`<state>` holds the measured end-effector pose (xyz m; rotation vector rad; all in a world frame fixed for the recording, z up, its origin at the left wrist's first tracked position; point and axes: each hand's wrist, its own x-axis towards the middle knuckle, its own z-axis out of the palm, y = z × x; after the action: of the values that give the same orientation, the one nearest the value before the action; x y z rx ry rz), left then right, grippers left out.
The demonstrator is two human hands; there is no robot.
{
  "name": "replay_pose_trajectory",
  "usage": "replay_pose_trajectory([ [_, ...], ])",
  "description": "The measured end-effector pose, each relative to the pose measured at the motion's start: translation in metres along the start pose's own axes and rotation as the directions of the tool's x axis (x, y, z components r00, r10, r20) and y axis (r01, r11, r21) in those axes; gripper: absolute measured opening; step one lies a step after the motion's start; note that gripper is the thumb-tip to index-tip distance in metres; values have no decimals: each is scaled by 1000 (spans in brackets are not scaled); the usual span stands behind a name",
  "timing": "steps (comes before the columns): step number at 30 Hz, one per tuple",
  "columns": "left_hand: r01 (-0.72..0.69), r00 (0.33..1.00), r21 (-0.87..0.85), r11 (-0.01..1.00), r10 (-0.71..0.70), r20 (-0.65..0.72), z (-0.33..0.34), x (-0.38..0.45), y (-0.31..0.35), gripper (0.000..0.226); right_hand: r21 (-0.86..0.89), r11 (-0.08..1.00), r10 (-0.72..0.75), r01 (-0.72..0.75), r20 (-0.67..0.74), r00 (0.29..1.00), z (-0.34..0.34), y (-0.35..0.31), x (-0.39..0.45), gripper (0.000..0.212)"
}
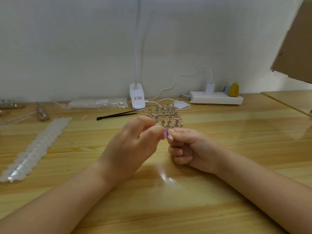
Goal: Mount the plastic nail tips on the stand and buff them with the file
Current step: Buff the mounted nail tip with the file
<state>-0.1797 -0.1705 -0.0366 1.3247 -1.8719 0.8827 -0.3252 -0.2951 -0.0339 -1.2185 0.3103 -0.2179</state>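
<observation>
My left hand (133,146) and my right hand (190,147) meet above the middle of the wooden table. Between their fingertips sits a small purple piece (166,132), pinched by the thumb and fingers of both hands; I cannot tell whether it is the file or a tip. My right hand's other fingers are curled into the palm. Just behind the hands stands the wooden nail stand (164,116) with several metal pegs; a few pegs at its right carry pale tips.
A strip of white nail tips (36,149) lies at the left. Black tweezers (116,114), bagged tip boxes (99,103), a white clip lamp (137,98) and a power strip (216,97) line the back. More peg stands (42,113) sit far left. Cardboard (297,44) hangs upper right.
</observation>
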Motion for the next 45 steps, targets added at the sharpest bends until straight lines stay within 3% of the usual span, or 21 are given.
replay_pose_trajectory([
  [4,-175,983,1,985,175,57,4,-3,9,34,-35,999,-11,12,29,1000,1,0,0,11],
  [9,31,999,16,999,-31,10,0,1,-4,37,-39,999,16,-16,8,1000,0,-2,-1,12],
  [12,-148,989,19,989,148,-20,4,-1,5,33,-46,999,4,-3,33,999,1,0,-2,14],
  [14,-183,983,29,983,182,19,5,-2,9,37,-75,997,-3,7,59,998,1,-1,-2,14],
  [17,-9,1000,81,997,7,28,3,-2,-1,40,-77,997,9,-5,49,999,0,-2,-1,15],
  [19,90,996,66,994,-91,22,0,-1,-7,30,-68,998,-2,5,41,999,0,-1,-1,19],
  [22,169,984,24,985,-170,45,-2,1,-5,16,-25,998,-53,52,-58,997,0,0,1,20],
  [25,149,967,-7,989,-144,208,-3,-2,0,10,-23,988,-153,151,-159,975,-2,-3,1,22],
  [28,188,930,-13,982,-174,324,-1,-5,3,29,-71,983,-179,168,-203,963,-5,-3,2,28],
  [33,487,861,-178,855,-435,263,4,-5,10,35,-248,965,-118,82,-135,984,-3,-2,3,28],
  [39,435,893,-224,872,-385,233,5,-4,15,27,-374,926,-94,53,-91,991,-1,-1,2,32],
  [45,458,876,-95,884,-432,214,4,-4,14,25,-374,924,-176,80,-230,957,4,1,2,41],
])
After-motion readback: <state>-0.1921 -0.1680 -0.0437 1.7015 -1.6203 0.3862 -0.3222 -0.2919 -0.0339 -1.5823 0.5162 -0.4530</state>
